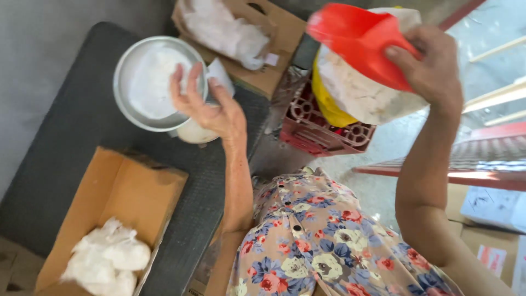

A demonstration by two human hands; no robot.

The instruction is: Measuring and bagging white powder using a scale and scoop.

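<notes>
My right hand (433, 68) is raised at the upper right, gripping a red plastic scoop (359, 38) by its back end. Below the scoop sits an open sack of white powder (361, 93) with a yellow lining, resting on a red crate (323, 129). My left hand (211, 107) reaches over the dark table, fingers spread, holding the rim of a round metal bowl (131, 87) that contains a white plastic bag. A white container (194, 133) shows under the hand.
A dark grey table (71, 148) carries an open cardboard box (118, 203) with filled white bags (107, 257). Another cardboard box (252, 38) with white plastic stands at the back. More boxes (493, 225) lie at the right on the floor.
</notes>
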